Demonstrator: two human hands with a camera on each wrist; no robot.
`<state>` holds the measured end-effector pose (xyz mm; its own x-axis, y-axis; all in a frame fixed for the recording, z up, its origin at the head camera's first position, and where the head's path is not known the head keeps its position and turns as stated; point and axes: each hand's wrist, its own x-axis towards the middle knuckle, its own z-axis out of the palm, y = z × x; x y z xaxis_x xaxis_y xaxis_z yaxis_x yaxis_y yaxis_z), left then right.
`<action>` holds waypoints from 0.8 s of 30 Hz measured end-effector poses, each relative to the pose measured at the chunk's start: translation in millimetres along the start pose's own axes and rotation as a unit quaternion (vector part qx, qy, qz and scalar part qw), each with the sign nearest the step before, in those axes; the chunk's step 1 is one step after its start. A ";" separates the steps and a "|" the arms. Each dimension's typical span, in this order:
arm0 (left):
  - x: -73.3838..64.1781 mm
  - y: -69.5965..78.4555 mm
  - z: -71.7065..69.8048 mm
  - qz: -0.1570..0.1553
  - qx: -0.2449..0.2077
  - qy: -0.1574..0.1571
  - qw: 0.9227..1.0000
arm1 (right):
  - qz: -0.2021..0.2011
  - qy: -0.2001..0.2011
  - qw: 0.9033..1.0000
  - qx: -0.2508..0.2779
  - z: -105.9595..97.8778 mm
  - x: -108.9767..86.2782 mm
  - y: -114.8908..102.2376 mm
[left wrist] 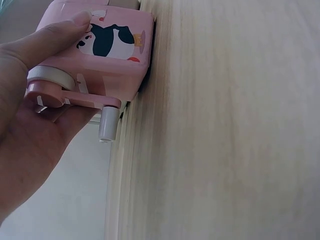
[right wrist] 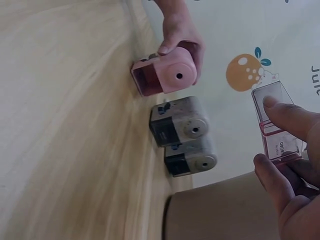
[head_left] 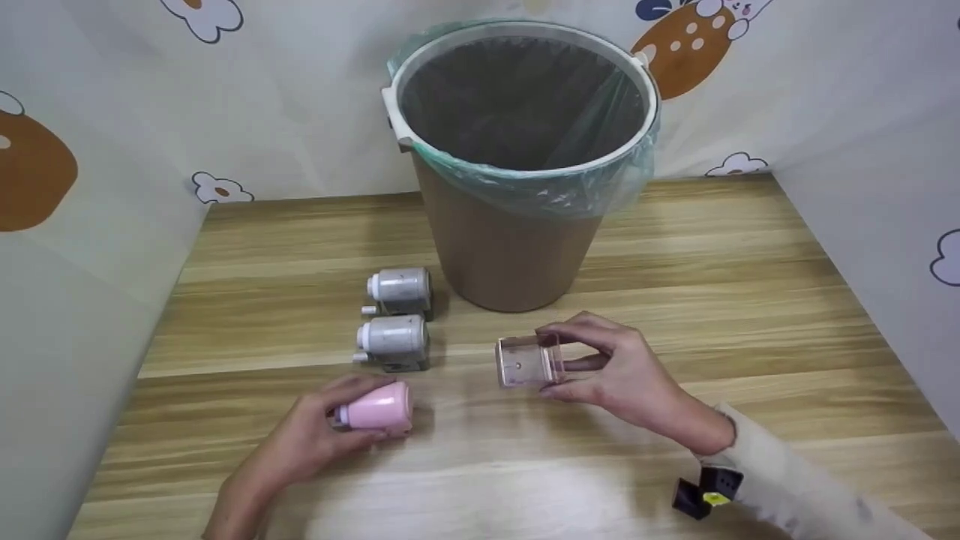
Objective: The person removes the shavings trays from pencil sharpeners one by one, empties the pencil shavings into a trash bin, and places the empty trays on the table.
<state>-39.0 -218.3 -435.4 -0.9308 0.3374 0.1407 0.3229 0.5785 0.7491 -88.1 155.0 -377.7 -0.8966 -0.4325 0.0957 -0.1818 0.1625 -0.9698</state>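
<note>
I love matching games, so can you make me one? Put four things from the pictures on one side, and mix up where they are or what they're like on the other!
Things:
1. pink sharpener
2. clear plastic drawer
3. two grey sharpeners
4. brown bin

Where or what like:
A. side by side on the wooden tabletop
B. lined with a see-through green bag
C. held in the right hand
D. held in the left hand

Right pairs: 1-D, 2-C, 3-A, 4-B.
</note>
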 end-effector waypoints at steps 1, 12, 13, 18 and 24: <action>0.1 -0.1 -0.1 0.000 0.003 0.001 1.000 | 0.001 -0.003 1.000 0.002 1.5 -1.1 2.3; 0.1 -1.0 -0.1 0.009 -0.002 0.001 1.000 | -0.009 -0.016 0.999 -0.028 13.0 -10.6 24.3; 0.2 -1.3 -0.1 0.011 -0.002 0.002 1.000 | -0.012 -0.015 0.999 -0.037 13.7 -11.0 25.8; 0.7 -1.9 -0.1 0.010 0.004 0.002 1.000 | -0.018 -0.015 0.997 -0.072 17.6 -13.6 33.1; 0.3 -0.6 -0.2 -0.012 0.004 -0.007 1.000 | -0.019 -0.018 0.995 -0.091 21.4 -17.6 40.8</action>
<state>-39.5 -218.7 -435.6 -0.9359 0.3336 0.1135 0.3016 0.5918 0.7476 -71.1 150.2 -423.8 -0.8727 -0.4732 0.1203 -0.2891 0.3023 -0.9083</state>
